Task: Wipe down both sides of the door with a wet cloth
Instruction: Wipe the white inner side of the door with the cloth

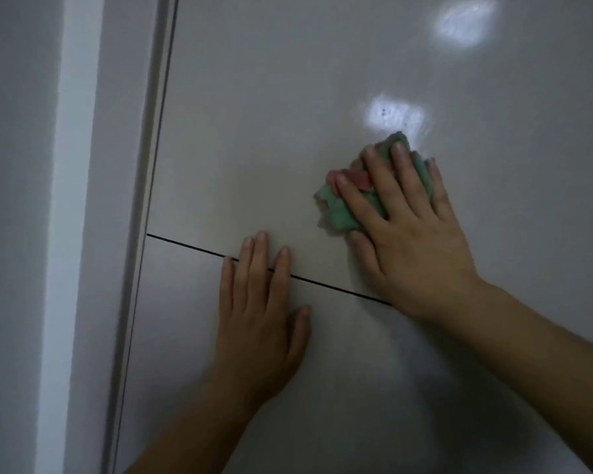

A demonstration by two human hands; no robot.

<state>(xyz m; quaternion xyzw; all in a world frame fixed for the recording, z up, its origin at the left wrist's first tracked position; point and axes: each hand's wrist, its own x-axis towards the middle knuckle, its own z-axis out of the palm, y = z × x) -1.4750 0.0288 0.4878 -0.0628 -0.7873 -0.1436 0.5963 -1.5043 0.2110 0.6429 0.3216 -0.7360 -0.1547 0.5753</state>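
A glossy pale grey door (288, 114) fills most of the view, with a thin dark groove (185, 246) running across it. My right hand (411, 230) lies flat with spread fingers on a bunched green and pink cloth (339, 210), pressing it against the door just above the groove. My left hand (261, 313) rests flat on the door below and to the left, fingers straight and crossing the groove, holding nothing. Most of the cloth is hidden under my right hand.
The door's left edge meets a grey frame (131, 200), with a pale wall strip (73, 200) beyond it. Two bright light reflections (396, 116) show on the door above the cloth.
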